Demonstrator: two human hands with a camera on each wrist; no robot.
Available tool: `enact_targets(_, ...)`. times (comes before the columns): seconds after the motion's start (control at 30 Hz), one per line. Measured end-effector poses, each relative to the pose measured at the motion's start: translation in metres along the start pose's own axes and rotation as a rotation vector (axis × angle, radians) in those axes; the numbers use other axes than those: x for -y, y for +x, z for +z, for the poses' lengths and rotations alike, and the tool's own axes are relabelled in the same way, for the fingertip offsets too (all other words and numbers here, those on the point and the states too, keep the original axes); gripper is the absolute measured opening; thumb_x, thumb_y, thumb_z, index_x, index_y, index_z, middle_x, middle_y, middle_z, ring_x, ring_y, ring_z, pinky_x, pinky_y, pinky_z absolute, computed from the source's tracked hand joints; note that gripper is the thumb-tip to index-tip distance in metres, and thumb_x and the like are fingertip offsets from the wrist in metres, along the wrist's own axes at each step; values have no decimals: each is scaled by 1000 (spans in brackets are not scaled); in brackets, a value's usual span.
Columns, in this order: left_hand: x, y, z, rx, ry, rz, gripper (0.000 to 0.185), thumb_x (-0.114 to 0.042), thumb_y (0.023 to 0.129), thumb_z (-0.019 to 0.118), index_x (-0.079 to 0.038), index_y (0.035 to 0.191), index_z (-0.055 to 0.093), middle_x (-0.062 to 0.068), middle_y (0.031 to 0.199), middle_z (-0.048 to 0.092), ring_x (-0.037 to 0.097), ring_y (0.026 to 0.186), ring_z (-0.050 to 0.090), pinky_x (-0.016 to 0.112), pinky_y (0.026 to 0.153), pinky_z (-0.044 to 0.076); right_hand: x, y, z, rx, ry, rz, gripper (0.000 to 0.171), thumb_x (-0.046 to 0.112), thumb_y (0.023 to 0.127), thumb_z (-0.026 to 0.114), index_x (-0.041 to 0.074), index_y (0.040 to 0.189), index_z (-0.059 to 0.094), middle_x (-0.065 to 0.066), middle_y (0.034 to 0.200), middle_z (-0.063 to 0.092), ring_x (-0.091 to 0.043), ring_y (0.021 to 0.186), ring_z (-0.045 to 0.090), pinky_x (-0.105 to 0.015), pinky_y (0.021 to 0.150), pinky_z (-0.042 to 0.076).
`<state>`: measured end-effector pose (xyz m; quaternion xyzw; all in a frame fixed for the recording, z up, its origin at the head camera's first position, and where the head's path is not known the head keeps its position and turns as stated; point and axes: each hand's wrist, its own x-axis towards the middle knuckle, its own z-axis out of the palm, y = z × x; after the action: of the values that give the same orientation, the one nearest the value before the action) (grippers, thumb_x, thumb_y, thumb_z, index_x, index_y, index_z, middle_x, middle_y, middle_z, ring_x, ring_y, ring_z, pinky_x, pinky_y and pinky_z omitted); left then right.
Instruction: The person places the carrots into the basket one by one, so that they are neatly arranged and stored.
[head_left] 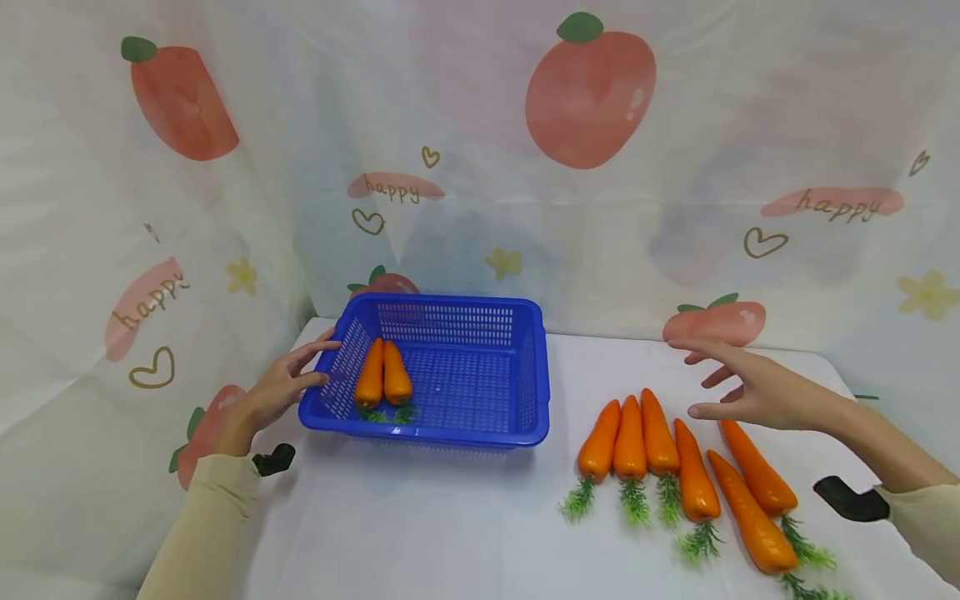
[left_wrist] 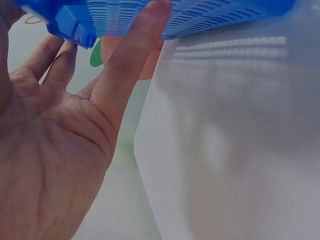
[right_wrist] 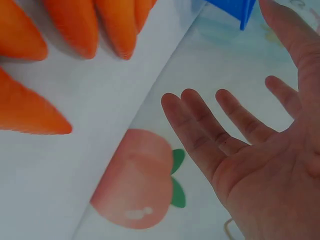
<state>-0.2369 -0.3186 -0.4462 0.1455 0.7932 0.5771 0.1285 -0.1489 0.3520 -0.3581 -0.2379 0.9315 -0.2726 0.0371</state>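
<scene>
A blue perforated basket stands on the white table with two orange carrots lying side by side in its left part. My left hand is open, its straight fingers touching the basket's left wall. Several more carrots lie in a row on the table to the right, green tops toward me. My right hand hovers open above the far ends of that row, fingers spread, holding nothing. The carrot tips show in the right wrist view.
A white cloth printed with peaches and "happy" words hangs behind and to the left of the table. A bare stretch of white table top lies in front of the basket.
</scene>
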Motion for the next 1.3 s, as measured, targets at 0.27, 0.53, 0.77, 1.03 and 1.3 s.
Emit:
enact_targets(0.27,0,1,0,10,-11,11,57,-13,101,61,-10,155,42,-3,173,9,43,156,6,74,103,38,-29,-31,5,0,-19,106,91,26,85,86,13,158,34,-22,133,59,-5,95,67,-22,70,59)
enact_targets(0.53,-1,0,-2,13,-18,13,56,-12,102,60,-9,155,42,-3,173,9,41,157,3,76,105,33,-60,-53,15,14,36,165,83,19,90,80,8,157,32,-29,135,56,-12,94,68,-26,68,60)
enact_targets(0.77,-1,0,-2,14,-32,23,56,-12,102,60,-8,155,42,-3,173,10,39,157,3,74,106,34,-85,-72,27,127,156,252,76,18,97,71,13,160,28,-39,141,45,-23,98,68,-34,70,61)
enact_targets(1.03,0,-1,-1,11,-28,20,56,-13,102,61,-9,155,43,-4,173,10,41,157,4,74,106,34,-101,-82,30,287,303,349,73,20,100,66,13,161,25,-45,144,34,-28,100,64,-37,75,59)
enact_targets(1.3,1,0,-1,12,-27,24,57,-12,101,61,-9,155,42,-2,173,9,43,156,3,71,105,37,-105,-84,34,320,356,394,72,19,101,65,14,161,26,-43,141,36,-28,98,64,-35,76,59)
